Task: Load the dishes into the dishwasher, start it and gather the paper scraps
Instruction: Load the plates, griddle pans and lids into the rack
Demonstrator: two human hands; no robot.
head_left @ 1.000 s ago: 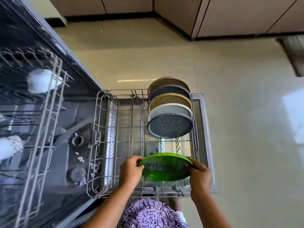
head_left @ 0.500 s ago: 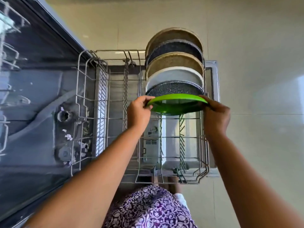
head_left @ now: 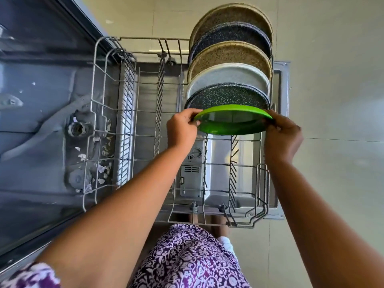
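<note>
A green plate (head_left: 232, 121) stands on edge over the pulled-out lower rack (head_left: 218, 163), right behind a dark speckled plate (head_left: 226, 96). My left hand (head_left: 181, 129) grips its left rim and my right hand (head_left: 282, 134) grips its right rim. Several more plates stand in a row beyond: a white plate (head_left: 228, 76), a tan speckled plate (head_left: 230, 55), another dark plate (head_left: 230, 34) and a brown plate (head_left: 232, 15). Paper scraps (head_left: 99, 165) lie on the dishwasher tub floor at the left.
The open dishwasher door (head_left: 280, 80) lies under the rack. The tub (head_left: 41, 100) with its spray arm (head_left: 31, 140) is at left. Empty rack tines (head_left: 232, 175) run toward me. Tiled floor (head_left: 332, 142) stretches to the right. My patterned garment (head_left: 187, 258) is below.
Both hands have carried the green plate from the near end of the rack to just behind the dark speckled plate and tipped it more upright. The view has moved closer.
</note>
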